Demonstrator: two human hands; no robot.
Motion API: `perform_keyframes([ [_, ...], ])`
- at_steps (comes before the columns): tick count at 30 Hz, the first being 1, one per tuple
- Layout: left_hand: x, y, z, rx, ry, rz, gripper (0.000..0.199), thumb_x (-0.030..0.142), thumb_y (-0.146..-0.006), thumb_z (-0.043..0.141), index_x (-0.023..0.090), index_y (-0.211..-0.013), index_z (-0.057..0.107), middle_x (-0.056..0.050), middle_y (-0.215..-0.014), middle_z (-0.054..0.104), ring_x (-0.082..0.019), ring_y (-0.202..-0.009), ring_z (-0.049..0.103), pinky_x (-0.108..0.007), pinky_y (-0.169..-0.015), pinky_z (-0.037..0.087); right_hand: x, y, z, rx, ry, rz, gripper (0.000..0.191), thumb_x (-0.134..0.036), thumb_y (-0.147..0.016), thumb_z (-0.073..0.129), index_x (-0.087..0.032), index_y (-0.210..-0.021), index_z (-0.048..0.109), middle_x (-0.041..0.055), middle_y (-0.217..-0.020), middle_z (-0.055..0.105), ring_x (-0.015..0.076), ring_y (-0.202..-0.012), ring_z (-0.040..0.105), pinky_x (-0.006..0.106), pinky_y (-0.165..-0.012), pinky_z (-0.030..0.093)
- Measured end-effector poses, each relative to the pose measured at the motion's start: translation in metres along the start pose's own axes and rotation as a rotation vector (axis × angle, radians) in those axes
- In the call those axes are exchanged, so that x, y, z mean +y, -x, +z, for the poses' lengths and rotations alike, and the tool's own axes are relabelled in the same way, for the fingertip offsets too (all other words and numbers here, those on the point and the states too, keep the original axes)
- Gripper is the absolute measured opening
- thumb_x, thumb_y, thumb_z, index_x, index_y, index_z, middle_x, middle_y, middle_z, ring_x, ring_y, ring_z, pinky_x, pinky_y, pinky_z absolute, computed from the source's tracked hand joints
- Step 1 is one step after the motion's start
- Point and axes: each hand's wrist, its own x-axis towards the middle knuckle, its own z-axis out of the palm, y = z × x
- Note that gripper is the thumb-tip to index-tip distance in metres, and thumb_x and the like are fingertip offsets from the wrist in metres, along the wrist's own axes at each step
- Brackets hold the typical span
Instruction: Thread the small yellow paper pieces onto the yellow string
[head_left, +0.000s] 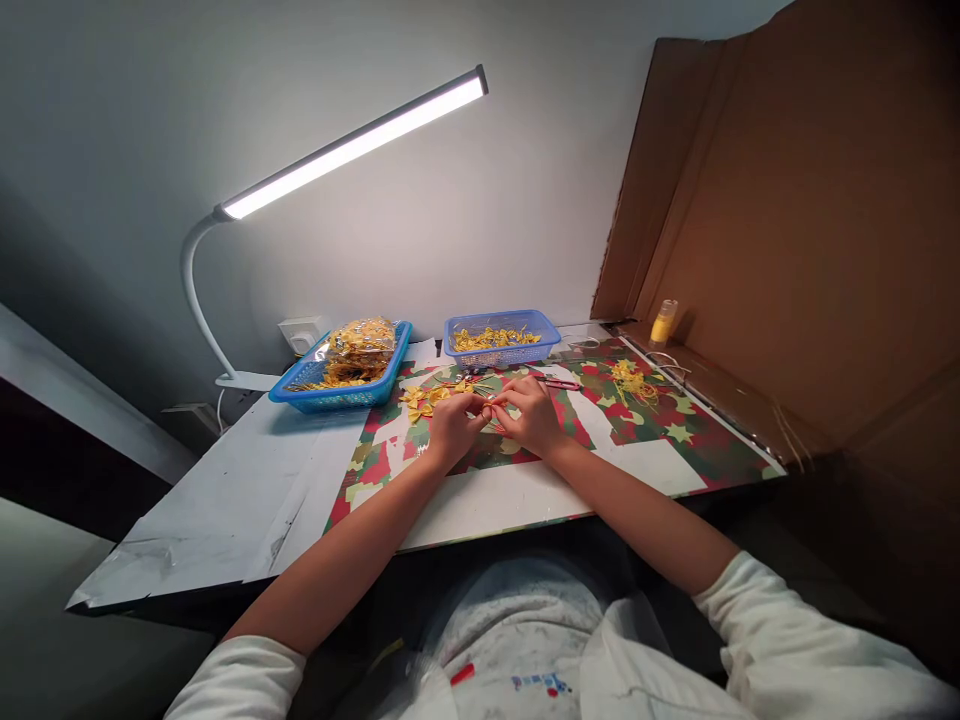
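Observation:
My left hand [452, 430] and my right hand [531, 415] meet over the middle of the patterned board. Both have their fingertips pinched together on something small, too tiny and covered to make out. Just left of my left hand lie yellow petal-like pieces [420, 402], with thin stems behind the fingers. A red-handled tool [562, 384] rests on the board beyond my right hand. Farther right is a loose tangle of yellow strands [634, 382].
Behind the hands stands a blue-purple basket [502, 355] of yellow pieces. A blue basket [337, 400] at the left holds a plastic bag and more pieces. A lit lamp [360, 145] hangs above. A small yellow bottle [663, 325] stands by the cardboard wall [810, 200].

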Motion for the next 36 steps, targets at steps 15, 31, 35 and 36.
perform_keyframes([
  [15, 0.0017, 0.0001, 0.0015, -0.027, 0.091, -0.115, 0.006, 0.022, -0.072, 0.064, 0.019, -0.072, 0.070, 0.000, -0.065, 0.070, -0.013, -0.059, 0.061, -0.024, -0.058, 0.045, -0.0011, -0.0022, -0.0001, -0.008, -0.104, 0.077, 0.005, -0.020, -0.079, 0.059, -0.020, -0.078, 0.064, 0.0045, -0.086, 0.063, 0.0211, -0.088, 0.053, 0.036, -0.080, 0.039],
  [31, 0.0045, -0.0012, 0.0021, -0.025, 0.129, -0.157, 0.008, 0.024, -0.070, 0.064, 0.018, -0.070, 0.069, 0.000, -0.062, 0.068, -0.014, -0.058, 0.061, -0.024, -0.058, 0.045, 0.0021, -0.0029, 0.0043, 0.022, -0.233, 0.090, 0.010, -0.015, -0.081, 0.054, -0.020, -0.075, 0.060, 0.0045, -0.084, 0.062, 0.0203, -0.086, 0.054, 0.036, -0.080, 0.041],
  [35, 0.0058, -0.0014, 0.0006, -0.016, 0.127, -0.156, 0.007, 0.023, -0.070, 0.063, 0.019, -0.068, 0.068, 0.000, -0.061, 0.068, -0.013, -0.057, 0.061, -0.024, -0.057, 0.045, 0.0041, -0.0034, 0.0054, 0.035, -0.288, 0.089, 0.009, -0.016, -0.081, 0.055, -0.021, -0.076, 0.061, 0.0041, -0.085, 0.062, 0.0203, -0.089, 0.054, 0.036, -0.083, 0.042],
  [36, 0.0059, -0.0013, 0.0003, -0.016, 0.130, -0.156, 0.007, 0.023, -0.070, 0.063, 0.019, -0.068, 0.068, 0.000, -0.061, 0.068, -0.013, -0.057, 0.061, -0.024, -0.057, 0.045, 0.0047, -0.0033, 0.0058, 0.026, -0.291, 0.093, 0.007, -0.017, -0.080, 0.057, -0.021, -0.076, 0.061, 0.0041, -0.086, 0.062, 0.0204, -0.089, 0.055, 0.036, -0.083, 0.043],
])
